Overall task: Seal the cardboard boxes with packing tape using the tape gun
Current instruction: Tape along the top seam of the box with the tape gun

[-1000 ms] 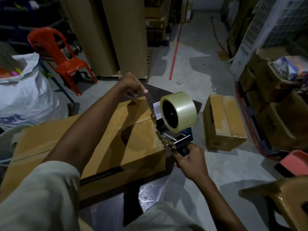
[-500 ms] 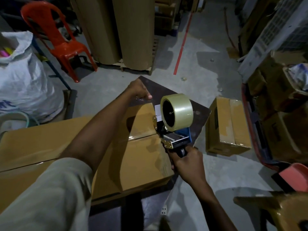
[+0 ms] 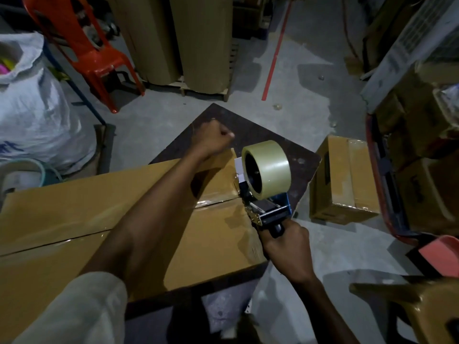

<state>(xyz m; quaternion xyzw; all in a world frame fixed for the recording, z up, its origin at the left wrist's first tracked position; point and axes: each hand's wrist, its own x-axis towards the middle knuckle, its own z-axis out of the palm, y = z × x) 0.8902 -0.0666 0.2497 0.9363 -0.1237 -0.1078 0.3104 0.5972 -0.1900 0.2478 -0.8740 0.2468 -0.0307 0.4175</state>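
Right at the far end of the big cardboard box (image 3: 74, 214), which lies flat on the dark table (image 3: 250, 131), the person has both arms stretched out. Their right hand (image 3: 285, 247) is wrapped tight round the black handle of the tape gun (image 3: 267, 214), whose front end sits against the box's right edge, just where the seam (image 3: 62, 240) between the two top flaps runs out. A glossy strip shows along that seam near the gun. The roll of tape (image 3: 265, 167) stands upright on the gun, above the box corner. Their left hand (image 3: 216, 135) reaches across the box and hangs just past its far edge, over bare table, curled into a fist with the thumb pressed to the fingers; whether a tape end is pinched there, I cannot tell. Down on the concrete floor (image 3: 298, 100), to the right of the table, sits a smaller box (image 3: 345, 184). Further back stand a red plastic chair (image 3: 82, 45), a stuffed white sack (image 3: 32, 108) and tall brown rolls (image 3: 198, 40).
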